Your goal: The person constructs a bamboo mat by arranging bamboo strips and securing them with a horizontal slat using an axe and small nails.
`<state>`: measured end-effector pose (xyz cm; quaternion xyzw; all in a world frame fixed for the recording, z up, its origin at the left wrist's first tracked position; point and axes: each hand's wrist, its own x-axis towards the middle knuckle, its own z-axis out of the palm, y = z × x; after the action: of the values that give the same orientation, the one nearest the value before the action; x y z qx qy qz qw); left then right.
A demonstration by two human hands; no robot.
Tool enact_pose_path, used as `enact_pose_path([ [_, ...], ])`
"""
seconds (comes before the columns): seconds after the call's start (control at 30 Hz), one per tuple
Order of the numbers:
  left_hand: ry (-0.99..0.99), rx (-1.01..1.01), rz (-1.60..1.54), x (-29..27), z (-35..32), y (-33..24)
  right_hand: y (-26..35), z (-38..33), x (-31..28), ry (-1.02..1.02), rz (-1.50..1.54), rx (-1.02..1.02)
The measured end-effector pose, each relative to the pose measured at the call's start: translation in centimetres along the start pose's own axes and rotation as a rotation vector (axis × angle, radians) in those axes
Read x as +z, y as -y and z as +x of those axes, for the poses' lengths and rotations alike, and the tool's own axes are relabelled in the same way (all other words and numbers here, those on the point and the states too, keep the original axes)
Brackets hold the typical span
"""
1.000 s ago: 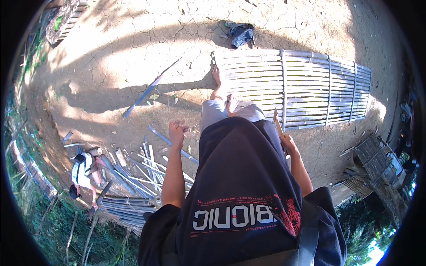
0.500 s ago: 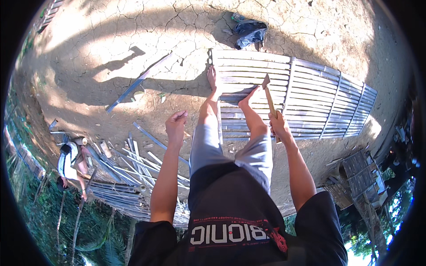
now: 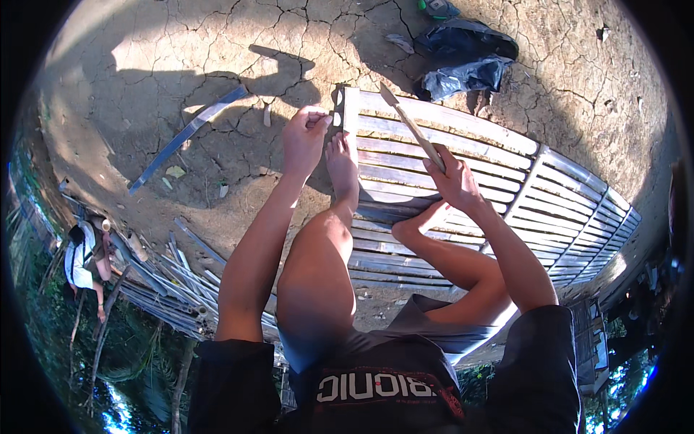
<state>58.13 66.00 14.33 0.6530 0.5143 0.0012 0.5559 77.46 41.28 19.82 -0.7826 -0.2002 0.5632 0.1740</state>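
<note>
My right hand grips the wooden handle of a hatchet, its dark metal head raised at the upper end over the bamboo slat panel. My left hand is closed with thumb and fingers pinched together, beside the panel's left end; whatever it may hold is too small to make out. A pale crosspiece runs along that end, with a dark strip with holes next to it. One bare foot is by the crosspiece, and my other foot rests on the slats.
A black plastic bag lies on cracked earth beyond the panel. A long flat strip lies to the left. Cut bamboo pieces are piled at the lower left, where another person bends down. Trees stand behind.
I have lowered into a squat with knees bent, so the panel looks closer. Both hands have moved forward, the left toward the panel's end, the right with the hatchet over the slats.
</note>
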Motion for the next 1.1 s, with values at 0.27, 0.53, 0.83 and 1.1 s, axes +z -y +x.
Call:
enact_pose_path([
  [0.27, -0.07, 0.093, -0.15, 6.6, 6.1, 8.1, -1.5, 9.8, 0.5, -0.002, -0.03, -0.123],
  [0.53, -0.188, 0.356, 0.085, 8.3, 6.6, 9.6, -3.9, 11.2, 6.5, -0.25, 0.209, -0.368],
  [0.83, -0.259, 0.594, 0.103, 9.7, 6.9, 9.9, -0.7, 13.5, 12.2, -0.426, 0.323, -0.44],
  [1.1, -0.276, 0.534, 0.032, 9.5, 6.8, 10.8, -1.6, 10.6, 9.7, -0.339, 0.296, -0.33],
])
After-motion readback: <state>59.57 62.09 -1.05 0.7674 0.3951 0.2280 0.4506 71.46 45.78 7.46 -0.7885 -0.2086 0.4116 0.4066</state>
